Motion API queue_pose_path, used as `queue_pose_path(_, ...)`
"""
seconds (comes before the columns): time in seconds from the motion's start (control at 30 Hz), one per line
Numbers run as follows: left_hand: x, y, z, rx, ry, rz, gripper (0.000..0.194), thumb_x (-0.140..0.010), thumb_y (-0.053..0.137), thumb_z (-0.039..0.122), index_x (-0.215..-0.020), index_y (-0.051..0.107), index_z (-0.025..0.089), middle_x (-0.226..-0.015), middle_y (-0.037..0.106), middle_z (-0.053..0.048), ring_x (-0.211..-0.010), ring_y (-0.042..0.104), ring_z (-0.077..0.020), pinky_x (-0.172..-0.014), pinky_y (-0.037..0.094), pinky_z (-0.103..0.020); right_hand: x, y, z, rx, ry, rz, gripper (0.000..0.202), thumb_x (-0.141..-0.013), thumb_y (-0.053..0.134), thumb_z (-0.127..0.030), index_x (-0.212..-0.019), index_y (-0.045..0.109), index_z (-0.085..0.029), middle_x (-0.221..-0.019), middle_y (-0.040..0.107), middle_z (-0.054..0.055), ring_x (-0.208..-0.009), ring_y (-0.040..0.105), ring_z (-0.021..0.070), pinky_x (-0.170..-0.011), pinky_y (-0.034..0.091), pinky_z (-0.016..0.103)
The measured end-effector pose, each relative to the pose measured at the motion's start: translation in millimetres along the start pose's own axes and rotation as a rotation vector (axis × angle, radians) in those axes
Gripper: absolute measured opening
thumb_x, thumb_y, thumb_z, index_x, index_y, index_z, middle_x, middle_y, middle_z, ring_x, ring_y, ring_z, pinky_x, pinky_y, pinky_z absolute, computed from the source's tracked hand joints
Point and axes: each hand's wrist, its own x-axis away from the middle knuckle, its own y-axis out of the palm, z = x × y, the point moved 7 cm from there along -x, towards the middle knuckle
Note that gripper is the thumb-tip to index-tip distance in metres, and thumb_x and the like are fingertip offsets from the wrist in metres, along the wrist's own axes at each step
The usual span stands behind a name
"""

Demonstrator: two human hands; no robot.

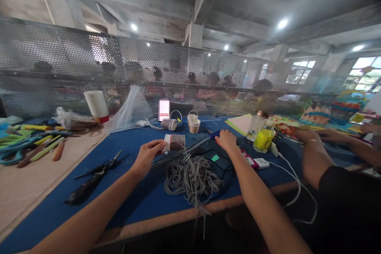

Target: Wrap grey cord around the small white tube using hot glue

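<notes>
My left hand (150, 154) pinches the left end of a small cup (177, 142) wrapped in grey cord, which lies on its side above the blue table top. Fingers of my right hand (226, 140) are closed on a blue-handled tool (214, 135), perhaps scissors, whose handle is partly covered. Between my forearms lies a loose heap of grey cord (196, 178), some strands hanging over the table's front edge. A second wrapped cup (169, 124) and a small white basket (193, 123) stand farther back. Thin clear rods (178, 154) lie behind the cord.
Black-handled pliers (97, 176) lie at left, beyond them scissors (13, 149) and stacked paper cups (97, 105). A lit phone (164, 110) stands at the back. On the right are a yellow jar (263, 139), a power strip (249, 159), cables and another person's arms (315, 154).
</notes>
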Motion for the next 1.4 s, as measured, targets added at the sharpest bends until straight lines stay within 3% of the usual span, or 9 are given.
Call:
queue_pose_path(0.27,-1.4,1.2,-1.0,0.025,0.001,-0.005,0.023,-0.066,0.078,0.033,-0.081,0.075,0.016,-0.08,0.07,-0.005,-0.076,0.059,-0.016,-0.069,0.046,-0.025,0.1,9.9,5.9,0.025,0.043,-0.057,0.062,-0.077,0.067,-0.043,-0.122,0.051,-0.003,-0.115,0.058,0.026,-0.105,0.061,0.0329,-0.085,0.047,0.04)
queue_pose_path(0.53,-1.6,-1.0,2.8,0.054,0.028,0.017,0.022,-0.064,0.08,0.032,-0.079,0.075,0.016,-0.079,0.069,-0.005,-0.075,0.059,-0.016,-0.068,0.046,-0.025,1.3,17.2,-1.9,-0.047,-0.023,-0.053,0.035,-0.085,0.058,-0.025,-0.111,0.059,-0.002,-0.109,0.062,0.024,-0.107,0.06,0.0297,-0.089,0.045,0.036)
queue_pose_path(0.73,-2.0,-1.9,4.4,0.062,0.043,0.019,0.022,-0.065,0.079,0.033,-0.079,0.075,0.016,-0.079,0.07,-0.005,-0.075,0.059,-0.0159,-0.069,0.046,-0.025,0.1,11.2,3.2,-0.163,0.042,0.067,0.037,-0.086,0.054,-0.025,-0.115,0.056,-0.001,-0.115,0.056,0.026,-0.102,0.061,0.0293,-0.087,0.046,0.037)
queue_pose_path(0.9,-2.9,-5.0,3.8,0.081,0.041,0.028,0.021,-0.065,0.079,0.033,-0.078,0.075,0.017,-0.08,0.07,-0.004,-0.076,0.059,-0.015,-0.069,0.046,-0.024,-2.5,-12.5,15.3,-0.342,0.105,0.244,0.039,-0.088,0.051,-0.031,-0.118,0.053,-0.007,-0.119,0.054,0.023,-0.107,0.058,0.0287,-0.091,0.043,0.037)
queue_pose_path(1.0,-4.1,-7.6,3.6,0.076,0.053,0.054,0.022,-0.064,0.079,0.033,-0.078,0.075,0.017,-0.079,0.07,-0.004,-0.075,0.059,-0.0155,-0.07,0.046,-0.025,-5.8,-25.1,16.7,-0.503,0.097,0.308,0.037,-0.089,0.048,-0.037,-0.114,0.057,-0.011,-0.108,0.061,0.018,-0.102,0.06,0.0262,-0.087,0.044,0.034)
queue_pose_path(1.1,-4.5,-8.0,3.1,0.051,0.062,0.064,0.025,-0.064,0.079,0.035,-0.079,0.075,0.017,-0.081,0.071,-0.005,-0.077,0.061,-0.0175,-0.071,0.047,-0.027,-6.0,-29.8,3.5,-0.687,0.033,0.292,0.042,-0.09,0.042,-0.046,-0.107,0.061,-0.013,-0.081,0.067,0.01,-0.076,0.064,0.0203,-0.071,0.048,0.028)
queue_pose_path(1.2,-4.2,-8.3,3.7,-0.014,0.082,0.074,0.027,-0.063,0.078,0.038,-0.079,0.075,0.017,-0.081,0.072,-0.006,-0.078,0.062,-0.0194,-0.073,0.047,-0.028,3.2,-30.9,-22.7,-0.846,-0.066,0.221,0.052,-0.089,0.038,-0.055,-0.107,0.063,-0.014,-0.058,0.058,0.0,-0.052,0.056,0.0139,-0.054,0.045,0.023)
queue_pose_path(1.3,-3.8,-8.5,4.4,-0.063,0.097,0.073,0.029,-0.064,0.077,0.04,-0.081,0.076,0.017,-0.083,0.073,-0.007,-0.079,0.064,-0.0207,-0.075,0.048,-0.03,22.3,-32.1,-60.5,-1.172,-0.287,0.044,0.054,-0.082,0.05,-0.059,-0.104,0.065,-0.013,-0.05,0.048,-0.004,-0.044,0.045,0.0102,-0.047,0.04,0.021)
queue_pose_path(1.4,-3.2,-10.3,4.9,-0.069,0.095,0.094,0.03,-0.063,0.078,0.04,-0.083,0.076,0.017,-0.083,0.074,-0.006,-0.079,0.064,-0.0205,-0.076,0.048,-0.031,45.4,-32.1,-89.2,-1.224,-0.408,-0.089,0.049,-0.08,0.056,-0.058,-0.096,0.068,-0.014,-0.048,0.045,-0.005,-0.043,0.041,0.0086,-0.047,0.037,0.021)
